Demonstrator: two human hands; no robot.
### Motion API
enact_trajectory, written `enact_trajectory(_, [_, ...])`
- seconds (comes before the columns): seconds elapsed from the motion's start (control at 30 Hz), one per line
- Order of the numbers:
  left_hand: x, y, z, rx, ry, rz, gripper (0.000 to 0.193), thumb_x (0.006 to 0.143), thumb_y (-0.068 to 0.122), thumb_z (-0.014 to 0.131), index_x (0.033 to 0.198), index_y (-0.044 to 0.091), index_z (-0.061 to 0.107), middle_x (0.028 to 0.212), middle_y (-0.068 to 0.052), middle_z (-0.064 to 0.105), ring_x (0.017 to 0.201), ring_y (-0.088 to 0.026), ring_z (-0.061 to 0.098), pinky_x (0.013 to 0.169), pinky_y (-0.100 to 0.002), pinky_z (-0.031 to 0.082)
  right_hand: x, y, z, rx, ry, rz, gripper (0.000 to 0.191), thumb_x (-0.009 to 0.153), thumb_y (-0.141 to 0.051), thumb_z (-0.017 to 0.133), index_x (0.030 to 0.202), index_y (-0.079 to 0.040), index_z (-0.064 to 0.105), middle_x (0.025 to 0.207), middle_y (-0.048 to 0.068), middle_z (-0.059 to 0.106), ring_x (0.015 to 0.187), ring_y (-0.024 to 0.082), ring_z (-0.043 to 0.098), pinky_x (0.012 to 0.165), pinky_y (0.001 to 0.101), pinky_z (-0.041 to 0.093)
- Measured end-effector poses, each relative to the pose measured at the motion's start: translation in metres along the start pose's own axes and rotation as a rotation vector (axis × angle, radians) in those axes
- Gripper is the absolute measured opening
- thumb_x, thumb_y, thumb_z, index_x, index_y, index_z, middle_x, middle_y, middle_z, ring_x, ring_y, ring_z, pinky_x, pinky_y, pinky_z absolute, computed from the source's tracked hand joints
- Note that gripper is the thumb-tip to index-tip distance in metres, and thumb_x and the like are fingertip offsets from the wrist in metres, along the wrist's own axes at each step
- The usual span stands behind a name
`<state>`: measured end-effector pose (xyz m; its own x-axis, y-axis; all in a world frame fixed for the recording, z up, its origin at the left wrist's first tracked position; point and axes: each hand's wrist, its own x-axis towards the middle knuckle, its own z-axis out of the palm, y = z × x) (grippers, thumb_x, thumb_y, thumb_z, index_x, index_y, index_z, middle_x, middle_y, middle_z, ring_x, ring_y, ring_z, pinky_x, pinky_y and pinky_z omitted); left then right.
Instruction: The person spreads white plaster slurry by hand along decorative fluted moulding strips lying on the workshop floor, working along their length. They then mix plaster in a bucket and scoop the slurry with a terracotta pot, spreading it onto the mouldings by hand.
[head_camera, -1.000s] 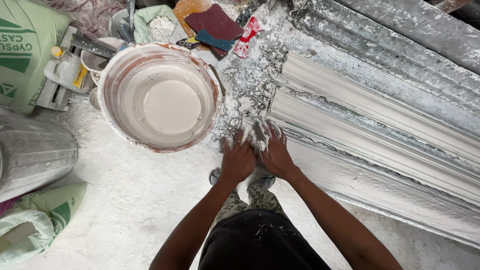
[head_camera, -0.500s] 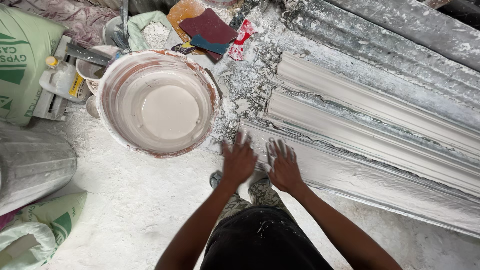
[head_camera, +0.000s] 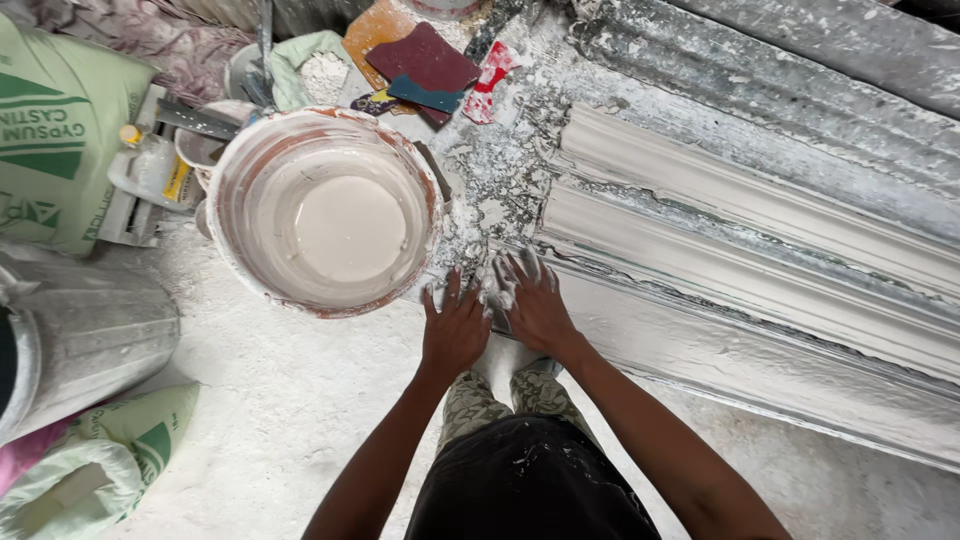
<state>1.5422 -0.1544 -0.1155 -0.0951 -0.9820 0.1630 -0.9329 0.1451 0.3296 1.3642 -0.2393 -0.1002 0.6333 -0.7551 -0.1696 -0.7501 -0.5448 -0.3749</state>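
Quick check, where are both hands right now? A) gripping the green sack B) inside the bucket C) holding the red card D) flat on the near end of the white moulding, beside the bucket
D: the left hand and right hand lie palm-down, plaster-smeared, on the end of the moulding, just right of the bucket.

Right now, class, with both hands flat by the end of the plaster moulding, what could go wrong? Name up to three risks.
1. The bucket of pale liquid stands right beside the left hand; a nudge might tip or slop it.
2. Both hands look coated in white plaster, so the right hand could slip on the moulding.
3. Pressing near the moulding's end edge may chip or smear its profile.
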Motion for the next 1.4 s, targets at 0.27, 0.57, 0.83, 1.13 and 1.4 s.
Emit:
enact_trajectory(0.27, [-0.015, 0.012, 0.003, -0.042, -0.004, -0.086, 0.037, 0.093, 0.033, 0.059, 0.111, 0.004, 0.071, 0.147, -0.011, 0.055, 0.152, -0.038, 0.030, 0.111, -0.078, 0.016, 0.016, -0.021, -0.004, -0.147, -0.166, 0.120, 0.042, 0.098, -0.030, 0.048, 0.118, 0.001, 0.068, 0.173, 0.009, 0.020, 0.157, 0.047, 0.012, 0.125, 0.0643, 0.018])
enact_trajectory(0.57, [-0.022, 0.009, -0.002, 0.011, 0.039, -0.096, 0.042, 0.098, 0.038, 0.054, 0.118, 0.005, 0.070, 0.151, -0.019, 0.049, 0.153, -0.041, 0.024, 0.115, -0.075, 0.013, -0.027, 0.003, 0.020, -0.292, 0.401, -0.065, 0.076, 0.102, -0.051, 0.049, 0.145, 0.011, 0.059, 0.169, 0.020, 0.008, 0.153, 0.041, 0.007, 0.116, 0.0618, 0.013])
enact_trajectory(0.83, [-0.030, 0.009, 0.001, 0.041, -0.003, -0.101, 0.044, 0.100, 0.039, 0.051, 0.124, 0.006, 0.067, 0.153, -0.021, 0.048, 0.154, -0.043, 0.023, 0.114, -0.075, 0.013, -0.101, 0.052, 0.011, -0.285, -0.034, 0.298, 0.066, 0.095, -0.040, 0.046, 0.135, 0.011, 0.056, 0.171, 0.020, 0.004, 0.154, 0.048, 0.007, 0.119, 0.0662, 0.011])
enact_trajectory(1.13, [-0.024, 0.025, -0.010, 0.050, -0.087, -0.141, 0.039, 0.100, 0.037, 0.050, 0.118, 0.006, 0.066, 0.152, -0.024, 0.048, 0.154, -0.045, 0.023, 0.113, -0.075, 0.015, -0.126, 0.063, 0.003, -0.184, 0.078, 0.402, 0.069, 0.096, -0.043, 0.046, 0.132, 0.016, 0.056, 0.169, 0.020, 0.005, 0.148, 0.055, 0.007, 0.116, 0.0685, 0.010])
enact_trajectory(1.4, [0.016, 0.053, 0.003, 0.049, 0.057, -0.041, 0.043, 0.103, 0.036, 0.047, 0.121, 0.002, 0.067, 0.156, -0.016, 0.049, 0.156, -0.039, 0.023, 0.115, -0.076, 0.012, -0.182, 0.120, -0.006, -0.330, -0.014, 0.649, 0.073, 0.108, -0.051, 0.029, 0.124, 0.010, 0.066, 0.176, 0.018, 0.004, 0.162, 0.042, 0.000, 0.129, 0.0571, 0.006])
